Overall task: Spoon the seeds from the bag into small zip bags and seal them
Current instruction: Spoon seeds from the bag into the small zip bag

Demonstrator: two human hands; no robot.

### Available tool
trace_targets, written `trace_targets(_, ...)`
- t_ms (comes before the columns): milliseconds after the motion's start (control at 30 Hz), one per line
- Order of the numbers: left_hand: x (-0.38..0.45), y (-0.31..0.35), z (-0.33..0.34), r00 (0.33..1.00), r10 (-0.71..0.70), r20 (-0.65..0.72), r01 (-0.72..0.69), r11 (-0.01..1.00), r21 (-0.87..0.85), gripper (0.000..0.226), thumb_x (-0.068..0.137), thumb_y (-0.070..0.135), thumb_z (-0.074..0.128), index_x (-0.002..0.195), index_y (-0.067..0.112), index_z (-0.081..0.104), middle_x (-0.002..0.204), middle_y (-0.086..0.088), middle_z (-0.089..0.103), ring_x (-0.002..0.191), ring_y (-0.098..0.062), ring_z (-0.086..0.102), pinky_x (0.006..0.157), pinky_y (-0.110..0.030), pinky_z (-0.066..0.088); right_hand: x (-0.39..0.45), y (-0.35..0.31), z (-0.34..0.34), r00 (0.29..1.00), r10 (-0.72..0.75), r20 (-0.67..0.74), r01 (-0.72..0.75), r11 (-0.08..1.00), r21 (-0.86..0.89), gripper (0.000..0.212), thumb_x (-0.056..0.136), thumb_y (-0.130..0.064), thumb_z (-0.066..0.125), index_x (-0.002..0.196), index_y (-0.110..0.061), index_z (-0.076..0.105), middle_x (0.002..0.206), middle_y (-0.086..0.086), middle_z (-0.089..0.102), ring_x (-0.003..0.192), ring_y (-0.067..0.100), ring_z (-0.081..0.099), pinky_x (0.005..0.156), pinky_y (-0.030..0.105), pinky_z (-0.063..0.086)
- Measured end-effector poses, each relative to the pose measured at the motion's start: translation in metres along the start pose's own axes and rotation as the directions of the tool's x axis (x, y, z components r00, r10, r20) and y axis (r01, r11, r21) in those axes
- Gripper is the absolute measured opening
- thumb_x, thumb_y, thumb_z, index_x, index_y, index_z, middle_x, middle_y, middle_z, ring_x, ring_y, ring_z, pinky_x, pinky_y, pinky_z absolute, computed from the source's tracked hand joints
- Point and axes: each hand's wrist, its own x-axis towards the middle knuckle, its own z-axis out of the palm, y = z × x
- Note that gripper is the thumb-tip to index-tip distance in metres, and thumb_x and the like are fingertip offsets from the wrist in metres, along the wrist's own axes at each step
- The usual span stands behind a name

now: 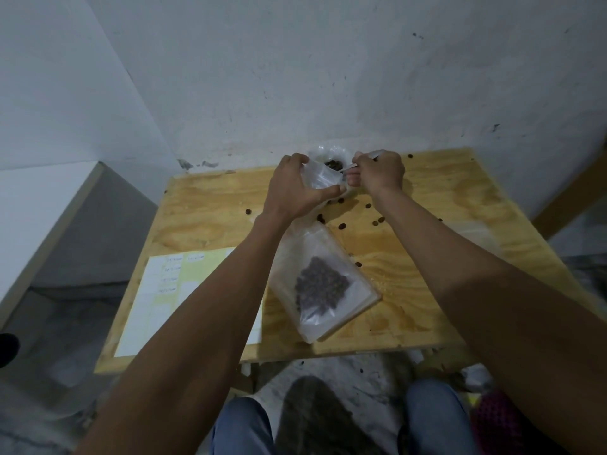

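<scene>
At the table's far edge stands the large clear seed bag (331,156), open at the top with dark seeds showing inside. My left hand (294,188) holds a small clear zip bag (320,175) just in front of it. My right hand (379,172) grips a spoon (349,167) whose tip points left toward the small bag's mouth. A filled zip bag (323,284) with a dark clump of seeds lies flat on the table, nearer to me, between my forearms.
The wooden table (210,211) has several loose seeds (341,226) scattered near its far middle. A sheet of white and yellow labels (164,290) lies at the front left. A white wall stands right behind the table. More clear bags (473,229) lie at the right.
</scene>
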Motion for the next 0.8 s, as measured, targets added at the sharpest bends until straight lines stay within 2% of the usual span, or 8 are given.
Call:
trace_targets(67, -0.001, 0.001, -0.001, 1.0, -0.004, 0.007, 0.004, 1.0, -0.004, 0.101, 0.06, 0.079, 0.074, 0.13, 0.008, 0.058, 0.121, -0.006, 0.062, 0.104, -0.018, 0.059, 0.079, -0.027, 0.044, 0.002, 0.0, -0.002, 0.996, 0.094, 0.008, -0.094, 0.99, 0.106, 0.017, 0.097, -0.017, 0.067, 0.085, -0.006, 0.07, 0.071, 0.009, 0.075, 0.061, 0.018, 0.075, 0.066, 0.031, 0.064)
trace_targets(167, -0.003, 0.003, -0.002, 1.0, -0.008, 0.014, 0.008, 1.0, -0.006, 0.109, 0.055, 0.085, 0.065, 0.132, 0.009, 0.058, 0.123, -0.006, 0.061, 0.105, -0.018, 0.059, 0.081, -0.027, 0.046, 0.002, 0.001, -0.004, 0.985, 0.171, 0.017, -0.171, 0.96, 0.223, 0.019, 0.096, -0.017, 0.069, 0.081, -0.006, 0.069, 0.075, 0.012, 0.076, 0.065, 0.021, 0.076, 0.066, 0.029, 0.064)
trace_targets(233, -0.004, 0.004, -0.002, 1.0, -0.01, 0.021, 0.011, 1.0, -0.01, 0.111, 0.054, 0.086, 0.064, 0.133, 0.008, 0.057, 0.125, -0.006, 0.061, 0.107, -0.019, 0.059, 0.083, -0.027, 0.046, 0.001, 0.002, -0.003, 0.986, 0.166, 0.014, -0.164, 0.954, 0.25, 0.02, 0.097, -0.017, 0.067, 0.08, -0.007, 0.069, 0.076, 0.013, 0.076, 0.066, 0.021, 0.076, 0.065, 0.029, 0.064)
trace_targets(333, -0.005, 0.007, -0.003, 0.999, -0.021, 0.027, 0.021, 1.0, -0.018, 0.114, 0.052, 0.087, 0.062, 0.134, 0.008, 0.056, 0.126, -0.006, 0.06, 0.109, -0.019, 0.059, 0.083, -0.026, 0.044, -0.002, 0.003, -0.002, 0.997, 0.07, 0.014, -0.071, 0.982, 0.174, 0.016, 0.097, -0.014, 0.066, 0.082, -0.011, 0.069, 0.077, 0.011, 0.074, 0.065, 0.02, 0.072, 0.064, 0.029, 0.063)
trace_targets(400, -0.006, 0.008, -0.003, 0.999, -0.024, 0.031, 0.024, 1.0, -0.016, 0.114, 0.051, 0.087, 0.062, 0.134, 0.008, 0.056, 0.126, -0.006, 0.06, 0.109, -0.02, 0.059, 0.082, -0.026, 0.043, -0.005, 0.002, 0.0, 0.999, -0.013, 0.041, 0.01, 0.997, 0.083, 0.007, 0.095, -0.008, 0.066, 0.092, -0.014, 0.069, 0.082, 0.01, 0.073, 0.065, 0.017, 0.069, 0.06, 0.026, 0.061)
trace_targets(567, -0.005, 0.006, -0.003, 0.999, -0.04, 0.035, 0.041, 0.999, -0.015, 0.115, 0.05, 0.087, 0.062, 0.134, 0.008, 0.057, 0.125, -0.005, 0.06, 0.109, -0.019, 0.058, 0.082, -0.025, 0.041, -0.006, -0.002, 0.002, 0.988, -0.136, 0.075, 0.14, 0.989, -0.044, 0.015, 0.091, -0.001, 0.064, 0.097, -0.014, 0.069, 0.082, 0.007, 0.074, 0.061, 0.014, 0.071, 0.054, 0.026, 0.059)
trace_targets(800, -0.005, 0.006, -0.001, 0.999, -0.035, 0.032, 0.036, 0.999, -0.03, 0.113, 0.051, 0.084, 0.065, 0.134, 0.008, 0.057, 0.124, -0.005, 0.06, 0.108, -0.019, 0.058, 0.081, -0.026, 0.042, -0.006, -0.001, 0.007, 0.99, -0.121, 0.075, 0.123, 0.992, -0.022, 0.013, 0.091, -0.002, 0.064, 0.088, -0.01, 0.073, 0.076, 0.005, 0.075, 0.065, 0.015, 0.075, 0.056, 0.024, 0.06)
